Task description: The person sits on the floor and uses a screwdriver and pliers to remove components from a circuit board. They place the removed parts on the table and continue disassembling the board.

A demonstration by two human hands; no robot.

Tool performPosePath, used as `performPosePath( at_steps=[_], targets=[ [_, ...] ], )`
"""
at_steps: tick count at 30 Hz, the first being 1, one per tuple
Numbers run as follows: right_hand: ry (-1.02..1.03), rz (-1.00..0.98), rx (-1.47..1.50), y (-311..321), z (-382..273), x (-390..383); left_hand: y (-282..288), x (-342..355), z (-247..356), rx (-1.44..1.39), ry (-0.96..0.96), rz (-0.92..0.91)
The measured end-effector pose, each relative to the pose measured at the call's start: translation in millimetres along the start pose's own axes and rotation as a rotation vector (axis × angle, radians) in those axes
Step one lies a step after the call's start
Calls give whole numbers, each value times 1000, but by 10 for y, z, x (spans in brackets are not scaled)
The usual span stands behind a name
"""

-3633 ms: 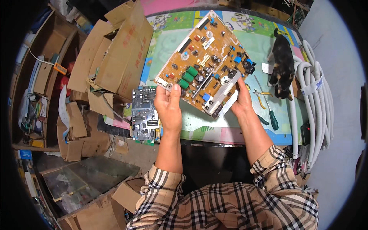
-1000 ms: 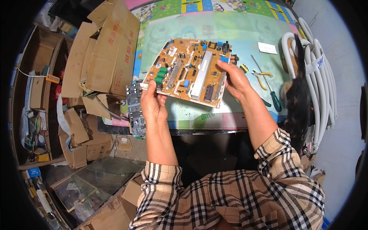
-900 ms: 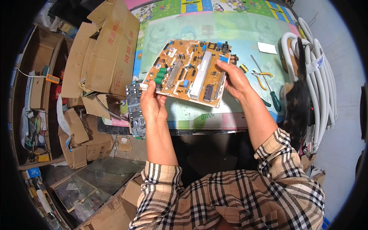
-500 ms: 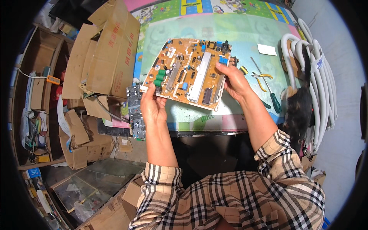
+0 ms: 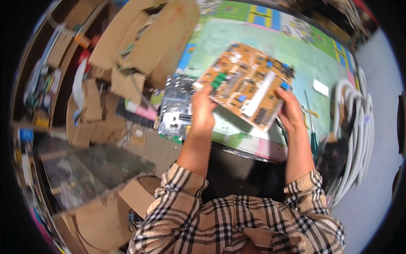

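Observation:
An orange-brown circuit board [image 5: 243, 82] is held up over the table between my two hands. It carries green capacitors, blue parts and a long pale metal heat sink [image 5: 259, 94]. My left hand [image 5: 204, 111] is closed on its left corner, near the green capacitors. At the right edge my right hand [image 5: 290, 109] grips it with the thumb on top. A darker grey circuit board [image 5: 175, 106] lies at the table's left edge, just beside my left hand. The view is smeared by motion.
A tall open cardboard box [image 5: 163, 46] stands on the left. To the right are a screwdriver [image 5: 314, 142], partly hidden pliers [image 5: 312, 114], a white paper [image 5: 321, 87], a dark-furred cat [image 5: 333, 156] and coiled grey hose [image 5: 359, 122]. Shelves [image 5: 63, 63] line the far left.
The whole view has swung, so table and box sit farther right. The held circuit board has turned clockwise in the picture, and more of the grey board shows. Both hands keep their hold.

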State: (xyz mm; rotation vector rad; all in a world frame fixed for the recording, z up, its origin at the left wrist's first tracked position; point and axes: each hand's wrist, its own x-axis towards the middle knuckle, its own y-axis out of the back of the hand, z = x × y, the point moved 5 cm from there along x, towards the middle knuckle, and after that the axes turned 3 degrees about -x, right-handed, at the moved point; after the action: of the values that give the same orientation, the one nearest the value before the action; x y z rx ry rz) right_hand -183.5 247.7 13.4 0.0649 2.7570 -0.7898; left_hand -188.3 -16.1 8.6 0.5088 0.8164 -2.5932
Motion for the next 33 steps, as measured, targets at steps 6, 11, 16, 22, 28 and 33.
performPosePath(
  at_steps=[6,11,16,22,28,33],
  targets=[
    [-32,132,-43,108,2,-7,46,-47,89,67,84,-68],
    [14,92,-157,-56,-20,-35,166,9,427,-11,1,102],
    [-16,115,-312,-21,134,-18,184,-31,761,-75,-147,17],
    [-76,93,-285,-208,259,126,310,-19,1158,-183,-238,46],
    [-90,-17,-241,-645,353,775,508,-56,1603,-183,-449,174],
    [-118,-80,-237,-954,321,1174,735,18,1918,-100,-745,296]
  ],
)
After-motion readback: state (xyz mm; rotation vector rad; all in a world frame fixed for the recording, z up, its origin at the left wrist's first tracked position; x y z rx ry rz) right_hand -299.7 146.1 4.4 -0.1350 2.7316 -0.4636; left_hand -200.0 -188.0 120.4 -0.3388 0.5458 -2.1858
